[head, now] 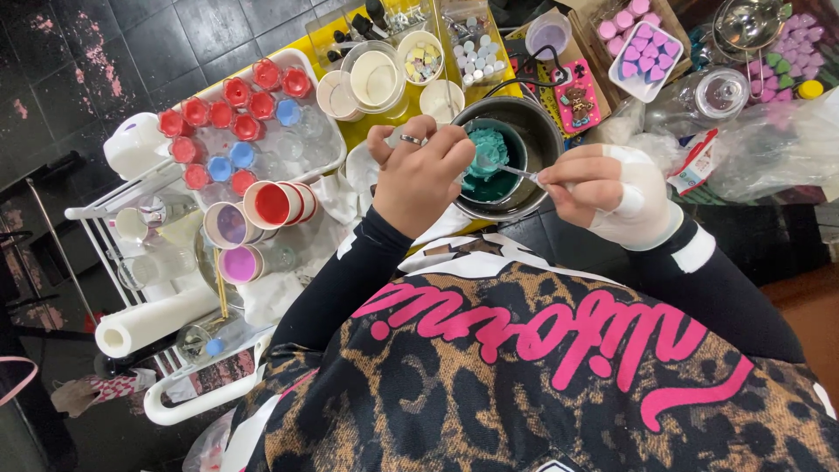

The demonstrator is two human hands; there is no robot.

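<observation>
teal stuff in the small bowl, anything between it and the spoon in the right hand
Nothing visible does. The right hand holds the spoon with its tip already in the teal mass. The left hand steadies the small bowl from the other side.

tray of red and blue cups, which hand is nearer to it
Left. The left hand grips the rim of the teal cup, beside the white tray. The right hand stirs with a spoon beyond the metal pot.
</observation>
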